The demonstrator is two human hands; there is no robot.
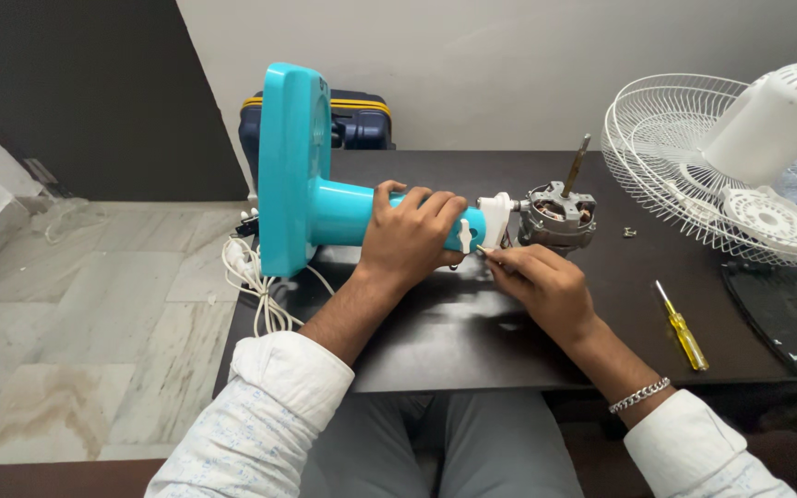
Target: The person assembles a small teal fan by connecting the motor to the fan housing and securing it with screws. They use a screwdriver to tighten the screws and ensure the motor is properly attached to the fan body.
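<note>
Left hand [412, 235] curled in a closed grip, palm down; right hand [541, 281] beside it, fingertips [489, 252] pinched, both forearms bare.

A fan stand [311, 198] lies on the table [472, 341], motor [557, 217] at its right end. Right of the motor rests the fan grille [694, 198]; a screwdriver [683, 328] lies before it. A suitcase [357, 118] stands behind.
</note>
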